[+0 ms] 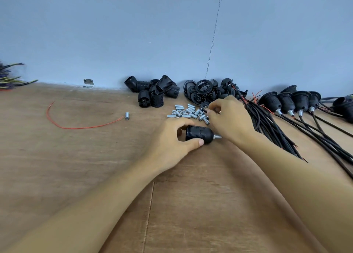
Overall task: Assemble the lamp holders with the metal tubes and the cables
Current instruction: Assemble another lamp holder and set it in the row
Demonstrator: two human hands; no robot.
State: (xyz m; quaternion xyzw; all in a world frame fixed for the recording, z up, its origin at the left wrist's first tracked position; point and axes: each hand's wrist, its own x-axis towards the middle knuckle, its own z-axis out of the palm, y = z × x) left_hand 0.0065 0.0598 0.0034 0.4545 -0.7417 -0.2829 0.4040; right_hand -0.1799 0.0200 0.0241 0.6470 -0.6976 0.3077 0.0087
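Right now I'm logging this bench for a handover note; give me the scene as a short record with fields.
left hand: grips a holder with a tube in its end
right hand: fingers curled by the tube pile; what they hold is unclear
loose holders: heap at the wall
rings: heap right of those
cables: bundle right of the right hand
finished units: row far right, cables attached
strays: lone tube, red wire, at left
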